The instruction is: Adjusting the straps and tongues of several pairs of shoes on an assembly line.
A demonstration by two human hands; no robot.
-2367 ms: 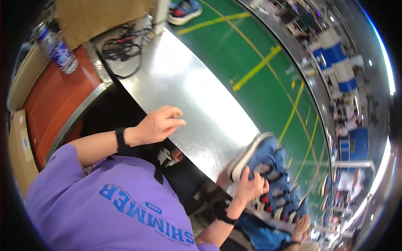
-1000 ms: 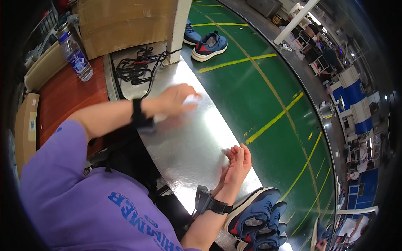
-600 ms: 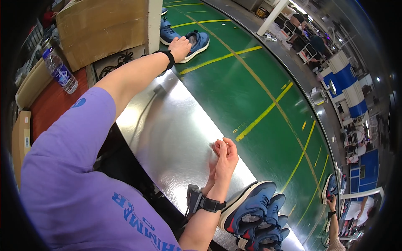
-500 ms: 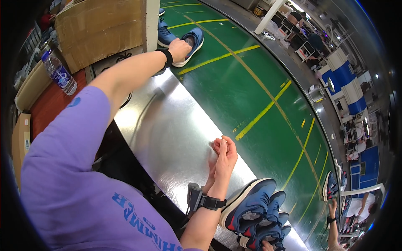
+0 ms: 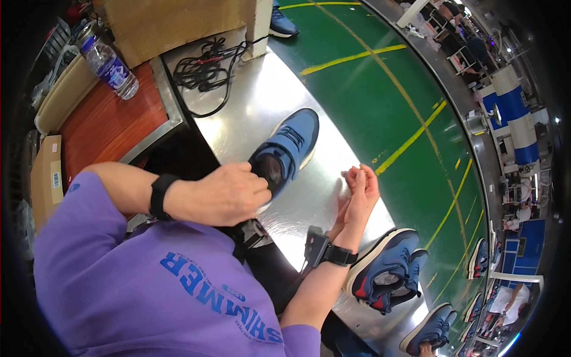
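The left hand (image 5: 229, 193) is clenched on the heel of a blue shoe (image 5: 285, 152), fingers curled over the collar, and the shoe lies on the steel table (image 5: 262, 95) near its left edge, at about ten o'clock from the right hand (image 5: 358, 189). The grip takes only the heel end, so the toe could swing or drag across the slick metal if the pull comes off-centre, and the heel, which sits close to the table's edge, could slip off toward the person's lap. Behind the toe, at about eleven o'clock, a tangle of black cables (image 5: 205, 65) lies on the table; a push forward could run the toe into them. The shoe's long axis runs from lower left to upper right, with the toe pointing to about one o'clock, away from the person, sole down and opening up. The right hand rests apart from it on the table, fingers loosely curled together and grasping nothing that can be made out. Past its wrist, at about five o'clock, a heap of blue shoes (image 5: 386, 268) crowds the table.
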